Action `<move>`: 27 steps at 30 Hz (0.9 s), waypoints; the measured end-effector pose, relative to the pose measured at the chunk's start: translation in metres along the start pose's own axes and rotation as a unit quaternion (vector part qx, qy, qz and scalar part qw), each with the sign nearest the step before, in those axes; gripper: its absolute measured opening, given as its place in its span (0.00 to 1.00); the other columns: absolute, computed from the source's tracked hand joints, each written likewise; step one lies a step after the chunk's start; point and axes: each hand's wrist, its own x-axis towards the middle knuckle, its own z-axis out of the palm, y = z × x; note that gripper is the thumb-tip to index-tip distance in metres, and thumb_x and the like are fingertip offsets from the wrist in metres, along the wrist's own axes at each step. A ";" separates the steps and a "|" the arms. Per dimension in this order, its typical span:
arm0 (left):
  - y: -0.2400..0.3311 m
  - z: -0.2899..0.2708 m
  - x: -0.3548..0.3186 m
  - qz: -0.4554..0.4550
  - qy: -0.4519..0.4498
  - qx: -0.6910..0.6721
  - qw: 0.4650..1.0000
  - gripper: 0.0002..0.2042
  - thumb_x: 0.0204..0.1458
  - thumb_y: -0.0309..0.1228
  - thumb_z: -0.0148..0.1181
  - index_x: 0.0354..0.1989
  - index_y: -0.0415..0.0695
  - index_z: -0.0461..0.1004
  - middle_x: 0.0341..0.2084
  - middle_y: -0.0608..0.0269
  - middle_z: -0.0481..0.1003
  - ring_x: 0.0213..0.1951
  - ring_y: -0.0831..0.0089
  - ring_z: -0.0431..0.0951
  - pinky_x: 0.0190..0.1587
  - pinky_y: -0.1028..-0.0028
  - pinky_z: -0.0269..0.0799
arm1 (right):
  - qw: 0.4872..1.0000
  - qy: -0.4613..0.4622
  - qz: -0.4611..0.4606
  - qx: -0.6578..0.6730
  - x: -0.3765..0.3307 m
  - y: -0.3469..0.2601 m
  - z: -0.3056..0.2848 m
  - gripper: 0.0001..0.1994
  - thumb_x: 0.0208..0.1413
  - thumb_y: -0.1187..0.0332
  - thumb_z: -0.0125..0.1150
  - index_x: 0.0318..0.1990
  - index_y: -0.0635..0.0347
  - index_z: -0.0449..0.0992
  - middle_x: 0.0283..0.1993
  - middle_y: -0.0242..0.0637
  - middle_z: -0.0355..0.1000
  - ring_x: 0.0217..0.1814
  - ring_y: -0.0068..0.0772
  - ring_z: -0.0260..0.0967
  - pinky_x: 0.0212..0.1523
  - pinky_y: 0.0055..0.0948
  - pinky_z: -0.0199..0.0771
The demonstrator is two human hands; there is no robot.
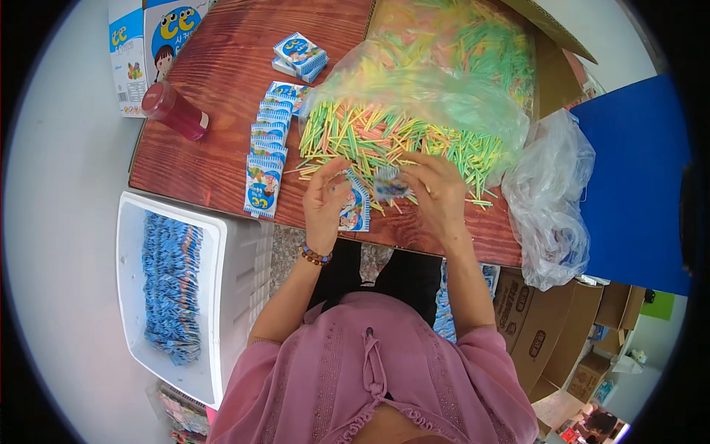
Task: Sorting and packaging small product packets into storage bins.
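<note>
My right hand (438,194) pinches a small packet (389,185) by its right side, over the table edge; motion blurs the packet and it looks partly see-through with dark print. Facing it, my left hand (324,201) has its fingers curved with a gap between thumb and fingertips. Beside and partly behind that hand lies a blue-and-white printed packet (356,207) near the edge. Just beyond both hands spreads a heap of thin yellow, green and pink sticks (370,137), spilling from a large clear plastic bag (451,96).
An overlapping row of printed packets (264,185) runs along the left of the wooden table (214,74), with a small stack (299,55) behind. A red-lidded jar (174,111) lies further left. A white bin (214,296) holds many packets. Crumpled plastic (551,200) hangs at right.
</note>
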 end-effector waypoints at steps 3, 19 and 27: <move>0.004 0.003 0.006 0.041 -0.071 0.115 0.990 0.26 0.50 0.24 0.63 0.59 0.40 0.65 0.52 0.58 0.71 0.54 0.72 0.70 0.54 0.73 0.66 | 0.993 -0.040 0.043 0.104 0.010 -0.003 0.003 0.05 0.49 0.75 0.63 0.34 0.64 0.78 0.36 0.37 0.77 0.35 0.33 0.73 0.36 0.28 0.71; 0.022 -0.030 0.005 -0.101 -0.100 0.080 0.987 0.09 0.54 0.24 0.61 0.42 0.36 0.75 0.33 0.69 0.78 0.34 0.87 0.75 0.36 0.83 0.71 | 0.814 -0.217 0.253 0.476 0.018 -0.011 0.059 0.08 0.55 0.69 0.63 0.39 0.63 0.78 0.29 0.27 0.74 0.31 0.14 0.67 0.31 0.19 0.66; 0.019 -0.055 -0.009 -0.101 -0.019 0.071 0.992 0.07 0.53 0.25 0.61 0.40 0.37 0.76 0.30 0.71 0.77 0.34 0.87 0.73 0.35 0.84 0.69 | 0.820 -0.254 0.292 0.423 0.032 -0.040 0.063 0.07 0.55 0.71 0.61 0.38 0.62 0.80 0.26 0.29 0.73 0.28 0.13 0.66 0.28 0.18 0.65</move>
